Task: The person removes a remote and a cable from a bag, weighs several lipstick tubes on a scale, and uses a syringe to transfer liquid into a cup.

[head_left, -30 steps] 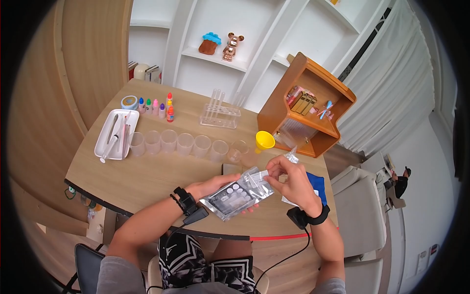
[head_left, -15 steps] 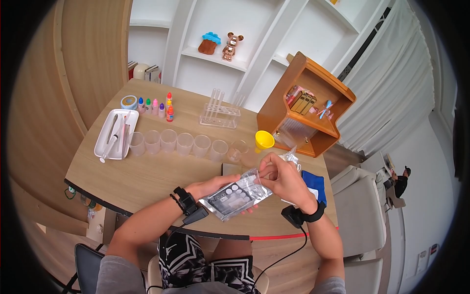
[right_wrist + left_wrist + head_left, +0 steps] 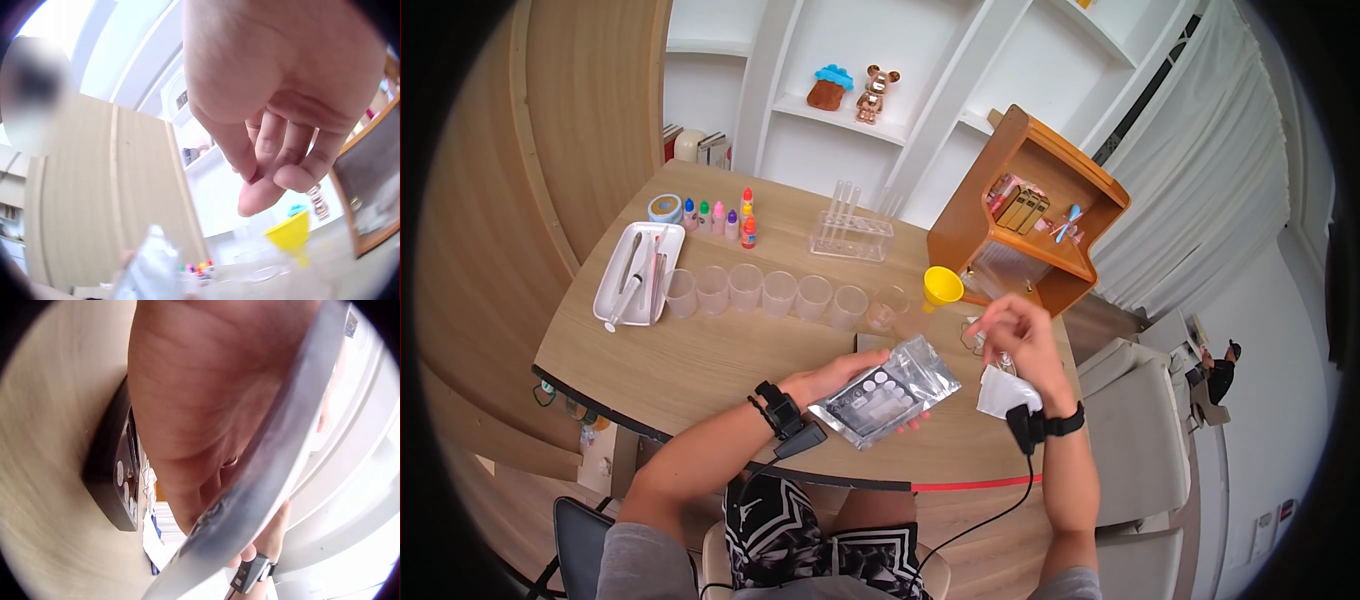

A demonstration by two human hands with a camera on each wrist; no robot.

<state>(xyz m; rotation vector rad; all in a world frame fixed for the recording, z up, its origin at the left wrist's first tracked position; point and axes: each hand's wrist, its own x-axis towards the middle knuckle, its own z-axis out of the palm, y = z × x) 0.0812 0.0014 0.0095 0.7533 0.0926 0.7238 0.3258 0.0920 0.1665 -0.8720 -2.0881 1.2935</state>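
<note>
My left hand [image 3: 837, 380] grips a silver foil pouch [image 3: 885, 390], its front printed with dark and white markings, over the near part of the table. In the left wrist view the pouch [image 3: 262, 469] stands edge-on against the palm. Away to the right, my right hand [image 3: 1022, 335] is blurred, with nothing seen in it. The right wrist view shows its fingers [image 3: 265, 194] loosely curled, thumb close to the index finger. Just below this hand in the head view is a white packet or sheet [image 3: 1003, 392]. Clear crumpled plastic [image 3: 975, 335] is beside the hand.
A dark flat box with round white buttons [image 3: 115, 469] sits by my left hand. Several clear cups [image 3: 778, 293] form a row, ending near a yellow funnel [image 3: 943, 286]. Behind stand a test-tube rack [image 3: 850, 238], dropper bottles [image 3: 718, 220], a white tray [image 3: 612, 290] and a wooden cabinet [image 3: 960, 215].
My right hand, first pinching a white strip at the pouch's mouth, has left the pouch and moved right. The left hand keeps its hold. The white packet now shows larger beneath the right hand.
</note>
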